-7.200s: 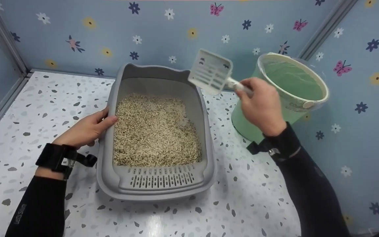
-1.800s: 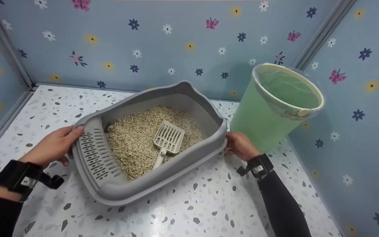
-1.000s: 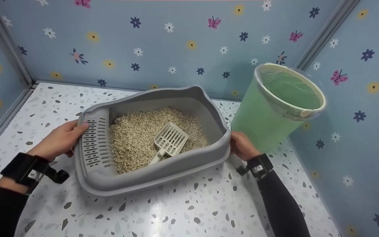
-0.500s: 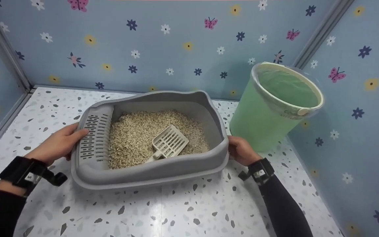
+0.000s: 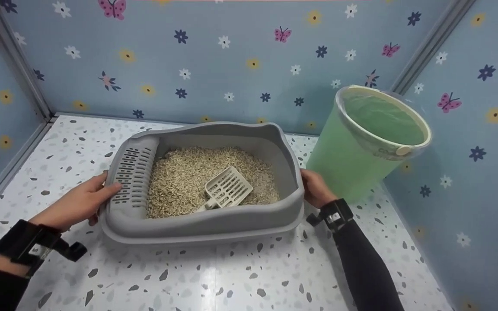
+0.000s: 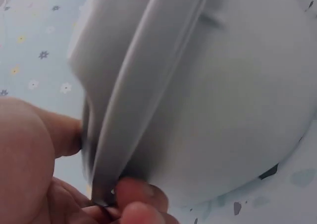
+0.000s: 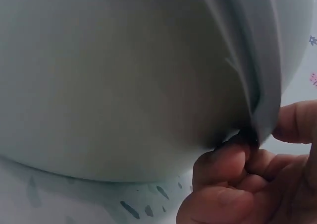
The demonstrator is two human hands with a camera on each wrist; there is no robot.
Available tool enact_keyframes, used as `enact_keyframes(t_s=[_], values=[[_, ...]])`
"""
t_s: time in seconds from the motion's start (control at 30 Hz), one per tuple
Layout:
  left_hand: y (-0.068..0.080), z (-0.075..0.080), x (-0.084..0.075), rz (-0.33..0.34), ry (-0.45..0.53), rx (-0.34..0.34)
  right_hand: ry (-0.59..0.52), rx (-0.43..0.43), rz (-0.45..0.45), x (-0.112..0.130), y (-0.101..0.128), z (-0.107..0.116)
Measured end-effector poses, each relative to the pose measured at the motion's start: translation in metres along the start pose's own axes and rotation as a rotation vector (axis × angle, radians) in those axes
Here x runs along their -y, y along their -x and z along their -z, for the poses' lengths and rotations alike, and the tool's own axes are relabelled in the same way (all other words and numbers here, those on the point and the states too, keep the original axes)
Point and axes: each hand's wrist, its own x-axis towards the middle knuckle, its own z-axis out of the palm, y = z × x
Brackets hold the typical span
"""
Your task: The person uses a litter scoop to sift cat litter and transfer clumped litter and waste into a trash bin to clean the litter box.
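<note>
Litter box (image 5: 214, 222) turned, apparently lying crosswise.

I'm seeing bright, even overhead light glaring off the floor (image 5: 205, 280) just in front of the litter box (image 5: 205, 224); both wrist views are blurring at close range.

We see a white speckled counter (image 5: 249, 276) hemmed in by blue flowered walls. On it sits a grey litter tray (image 5: 205, 224), its long side towards us, and just beside its right end stands a green bucket (image 5: 344, 164), close to the back right corner.
</note>
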Motion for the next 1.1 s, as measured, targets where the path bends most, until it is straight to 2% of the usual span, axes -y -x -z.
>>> enact_keyframes(t_s=[0.1,0.23,0.33,0.43,0.6,0.67,0.83,0.97,1.1], values=[[0.001,-0.004,-0.001,0.03,0.02,-0.023,0.031,0.093,-0.019,-0.001,-0.003,0.009],[-0.001,0.005,0.0,0.068,0.06,-0.043,0.079,0.269,-0.049,-0.001,-0.002,0.015],[0.002,0.005,-0.001,0.081,0.113,-0.059,0.109,0.339,-0.07,0.002,-0.006,0.02],[0.013,-0.007,-0.005,0.107,0.131,-0.08,0.144,0.305,-0.082,0.007,-0.02,0.021],[0.042,-0.038,-0.017,0.168,0.1,-0.146,0.141,0.155,-0.094,0.015,-0.055,0.016],[0.046,-0.044,-0.02,0.178,0.09,-0.165,0.121,0.105,-0.091,0.016,-0.061,0.014],[0.042,-0.046,-0.023,0.171,0.093,-0.186,0.073,0.092,-0.067,0.013,-0.059,0.014],[0.032,-0.036,-0.019,0.182,0.104,-0.175,0.057,0.128,-0.04,0.007,-0.044,0.017],[0.02,-0.027,-0.016,0.2,0.106,-0.199,0.054,0.176,-0.049,0.004,-0.03,0.021]])
